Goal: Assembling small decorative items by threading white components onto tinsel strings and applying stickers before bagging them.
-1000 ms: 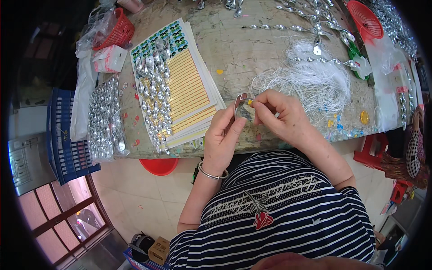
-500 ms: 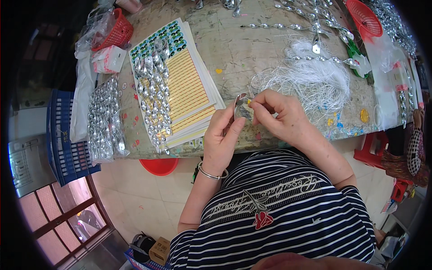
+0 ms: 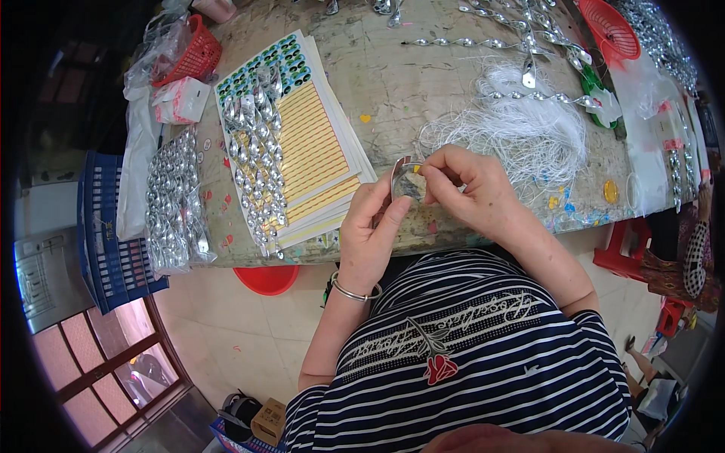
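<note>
Near the table's front edge, my left hand (image 3: 368, 223) is closed round a thin curved strip (image 3: 397, 167), silvery with a reddish-brown edge, its exact kind unclear. Thumb and fingers of my right hand (image 3: 474, 187) are pinched together at the strip's other end, beside a small yellow bit (image 3: 416, 169). What lies inside that pinch is hidden by the fingertips. To the left of my hands, twisted silver strips (image 3: 255, 151) rest on a stack of printed sticker sheets (image 3: 321, 143). A loose heap of white string (image 3: 536, 136) lies beyond my right hand.
More twisted silver strips in clear plastic (image 3: 177, 204) lie at the table's left edge, near a red basket (image 3: 198, 53). At the far right are another red basket (image 3: 610, 30) and green-handled scissors (image 3: 600, 98). A red stool (image 3: 623, 249) and another person's arm (image 3: 698, 241) show at right.
The strip's upper end shows slightly more rounded between my hands. My right hand has shifted a little up. Beyond that, both hands keep nearly the same place and grip.
</note>
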The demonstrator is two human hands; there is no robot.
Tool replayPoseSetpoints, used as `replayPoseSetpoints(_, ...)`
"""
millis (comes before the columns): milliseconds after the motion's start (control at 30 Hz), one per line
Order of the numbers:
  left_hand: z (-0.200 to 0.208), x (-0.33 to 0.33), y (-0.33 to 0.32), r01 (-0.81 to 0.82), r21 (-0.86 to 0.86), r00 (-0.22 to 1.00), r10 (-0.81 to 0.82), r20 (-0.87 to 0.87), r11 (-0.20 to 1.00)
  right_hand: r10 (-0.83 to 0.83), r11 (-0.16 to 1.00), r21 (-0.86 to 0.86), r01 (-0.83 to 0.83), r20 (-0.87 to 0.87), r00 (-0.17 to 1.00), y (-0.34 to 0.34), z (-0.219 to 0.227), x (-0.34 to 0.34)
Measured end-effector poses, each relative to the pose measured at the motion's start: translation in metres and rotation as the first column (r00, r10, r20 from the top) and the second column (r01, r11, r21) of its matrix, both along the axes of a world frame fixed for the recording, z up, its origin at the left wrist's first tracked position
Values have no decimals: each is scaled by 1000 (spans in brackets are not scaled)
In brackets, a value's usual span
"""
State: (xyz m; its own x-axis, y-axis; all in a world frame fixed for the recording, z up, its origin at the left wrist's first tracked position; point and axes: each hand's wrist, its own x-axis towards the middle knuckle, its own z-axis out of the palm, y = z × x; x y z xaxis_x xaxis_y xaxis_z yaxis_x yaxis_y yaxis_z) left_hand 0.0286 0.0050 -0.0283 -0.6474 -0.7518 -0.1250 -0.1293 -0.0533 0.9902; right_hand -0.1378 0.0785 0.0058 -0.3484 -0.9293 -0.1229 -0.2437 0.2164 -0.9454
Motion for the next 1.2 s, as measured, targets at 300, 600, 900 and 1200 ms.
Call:
replayPoseSetpoints(300,-3,-2,0,43,-111,999,-43,8,993,66,990,-110,-87,-189,980,1,1,4)
replayPoseSetpoints(600,-1,-4,-3,117,-228,992,-124,-17,967,28,998,-63,-31,-53,998,2,-1,2)
replayPoseSetpoints(900,2,-5,-5,184,-351,983,-174,62,918,33,998,-57,-36,-56,998,4,0,2)
replayPoseSetpoints(1200,4,-2,-7,194,-415,981,-178,78,889,-48,998,-53,42,-107,993,8,12,2)
